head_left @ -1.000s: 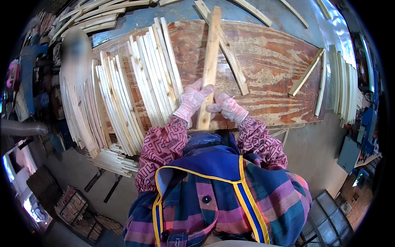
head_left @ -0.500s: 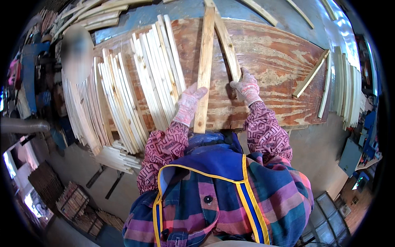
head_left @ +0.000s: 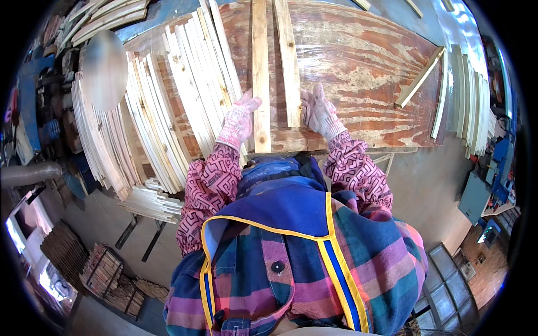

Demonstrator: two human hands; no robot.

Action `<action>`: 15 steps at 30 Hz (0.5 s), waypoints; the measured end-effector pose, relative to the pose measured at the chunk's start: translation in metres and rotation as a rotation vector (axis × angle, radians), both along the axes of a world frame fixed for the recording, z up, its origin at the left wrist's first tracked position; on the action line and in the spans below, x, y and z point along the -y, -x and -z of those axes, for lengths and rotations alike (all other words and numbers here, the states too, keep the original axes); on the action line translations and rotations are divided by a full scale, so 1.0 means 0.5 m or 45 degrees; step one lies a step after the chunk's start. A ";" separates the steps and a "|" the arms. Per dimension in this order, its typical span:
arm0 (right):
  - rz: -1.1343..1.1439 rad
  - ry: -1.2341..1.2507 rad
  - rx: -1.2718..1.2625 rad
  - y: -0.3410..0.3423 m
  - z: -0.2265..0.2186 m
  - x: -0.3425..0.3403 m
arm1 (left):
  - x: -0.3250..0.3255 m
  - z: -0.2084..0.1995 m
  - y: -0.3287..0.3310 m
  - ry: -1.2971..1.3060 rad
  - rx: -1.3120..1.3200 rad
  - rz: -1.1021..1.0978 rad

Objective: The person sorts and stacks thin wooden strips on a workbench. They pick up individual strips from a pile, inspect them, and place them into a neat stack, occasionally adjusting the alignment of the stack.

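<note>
Two long pale wooden strips lie side by side on the table with a gap between them. My left hand [head_left: 240, 119], in a whitish knit glove, holds the left strip [head_left: 260, 73] by its left edge, with the thumb over its top face. Beside the near end of the right strip [head_left: 288, 73] is my gloved right hand [head_left: 320, 115]. Its fingers are stretched out and apart, close along that strip's right edge; whether they touch it is hard to tell.
A worn reddish-brown plywood tabletop [head_left: 358, 84] lies under the strips. Rows of pale strips [head_left: 196, 78] stand close on the left. On the right are a short strip [head_left: 420, 77], a thin strip [head_left: 440, 95] and a stack of strips [head_left: 471, 101].
The two strips, which met at their far ends in a narrow V, now lie nearly parallel. My right hand has let go of the right strip and opened. My view has shifted somewhat.
</note>
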State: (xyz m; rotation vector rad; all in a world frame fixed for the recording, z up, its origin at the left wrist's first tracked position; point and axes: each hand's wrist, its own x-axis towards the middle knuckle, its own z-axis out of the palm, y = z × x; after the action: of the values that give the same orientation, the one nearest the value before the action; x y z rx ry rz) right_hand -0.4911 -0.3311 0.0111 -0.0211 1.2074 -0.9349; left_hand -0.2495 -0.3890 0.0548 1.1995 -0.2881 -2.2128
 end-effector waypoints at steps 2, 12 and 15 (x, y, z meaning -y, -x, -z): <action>-0.134 0.065 -0.186 0.003 -0.008 0.005 | -0.009 0.009 0.002 0.030 0.001 0.022; -0.193 0.741 -0.611 0.127 -0.152 0.117 | -0.027 -0.039 -0.011 0.355 0.065 0.075; -0.487 0.350 -0.800 0.220 -0.146 0.159 | -0.026 -0.080 -0.030 0.300 -0.042 0.154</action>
State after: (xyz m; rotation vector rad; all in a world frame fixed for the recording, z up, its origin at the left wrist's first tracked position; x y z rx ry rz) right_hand -0.6013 -0.4108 0.0842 -0.7883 1.5628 -0.7648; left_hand -0.2344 -0.3758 0.0946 1.0403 -0.6044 -2.2251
